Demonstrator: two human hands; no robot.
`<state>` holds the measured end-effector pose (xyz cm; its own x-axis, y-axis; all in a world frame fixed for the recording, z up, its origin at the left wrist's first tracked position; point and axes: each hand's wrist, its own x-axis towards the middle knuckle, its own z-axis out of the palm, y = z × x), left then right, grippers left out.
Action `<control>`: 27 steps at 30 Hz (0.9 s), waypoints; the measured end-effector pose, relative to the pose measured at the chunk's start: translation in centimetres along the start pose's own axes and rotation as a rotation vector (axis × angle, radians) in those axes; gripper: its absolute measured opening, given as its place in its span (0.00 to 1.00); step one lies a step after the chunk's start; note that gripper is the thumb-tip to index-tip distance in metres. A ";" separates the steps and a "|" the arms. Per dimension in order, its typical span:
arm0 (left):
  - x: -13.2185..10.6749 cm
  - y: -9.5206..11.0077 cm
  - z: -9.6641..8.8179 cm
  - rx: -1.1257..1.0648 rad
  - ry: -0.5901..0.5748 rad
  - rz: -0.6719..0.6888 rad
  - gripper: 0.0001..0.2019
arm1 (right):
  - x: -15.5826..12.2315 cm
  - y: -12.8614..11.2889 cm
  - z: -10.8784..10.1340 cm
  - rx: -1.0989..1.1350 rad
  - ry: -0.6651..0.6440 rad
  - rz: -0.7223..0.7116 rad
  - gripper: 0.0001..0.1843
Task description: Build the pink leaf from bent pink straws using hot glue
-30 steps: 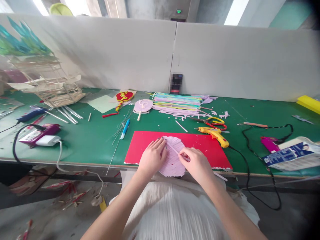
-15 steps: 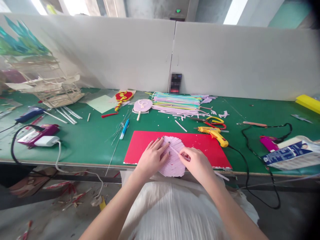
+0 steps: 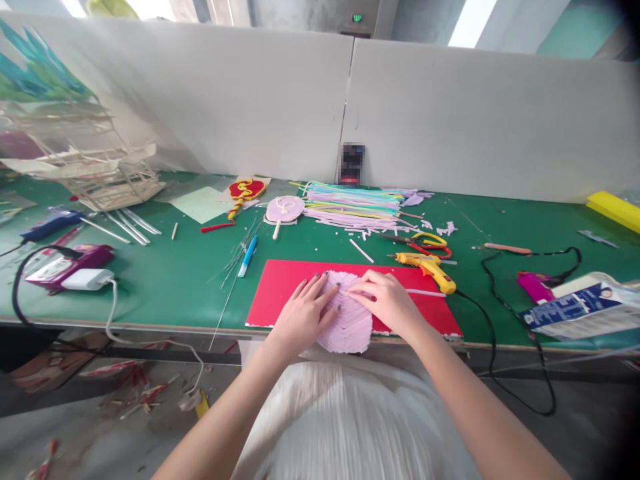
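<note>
A rounded lilac piece with ridged rows of strips (image 3: pixel 350 327) lies on a red board (image 3: pixel 280 287) at the table's front edge. My left hand (image 3: pixel 307 312) rests on its left side, fingers spread and pressing lightly. My right hand (image 3: pixel 383 300) pinches a thin lilac strip (image 3: pixel 425 292) over the upper right of the piece. The strip's free end sticks out to the right, above the board. Just right of my right hand lies a yellow glue gun (image 3: pixel 430 268) with its nozzle pointing left.
Behind the board are scissors (image 3: pixel 425 244), a bundle of coloured strips (image 3: pixel 355 205), a lilac fan-shaped piece (image 3: pixel 285 209) and a blue pen (image 3: pixel 248 256). At left stand a stick-built model (image 3: pixel 115 180) and a power socket (image 3: pixel 75 267); a carton (image 3: pixel 585 310) lies at right.
My right hand has moved up and slightly left over the piece. The strip's free end has swung up from below the table edge to lie across the board. My left hand stays put.
</note>
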<state>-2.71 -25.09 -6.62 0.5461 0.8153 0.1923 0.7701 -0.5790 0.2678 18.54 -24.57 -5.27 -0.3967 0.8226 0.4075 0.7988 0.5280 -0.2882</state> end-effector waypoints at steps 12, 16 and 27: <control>0.0 -0.1 0.0 -0.017 0.007 0.009 0.23 | 0.5 0.7 1.3 0.045 0.061 -0.104 0.06; 0.0 -0.1 0.1 -0.026 0.021 0.011 0.23 | 0.5 0.6 1.5 0.024 0.079 -0.091 0.06; -0.1 -0.2 0.1 -0.025 0.034 0.013 0.22 | 1.4 1.1 1.5 0.066 0.019 -0.154 0.09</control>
<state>-2.83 -25.03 -6.81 0.5443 0.8075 0.2275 0.7543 -0.5897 0.2885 18.18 -22.51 -6.30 -0.5029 0.7272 0.4672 0.6977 0.6606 -0.2772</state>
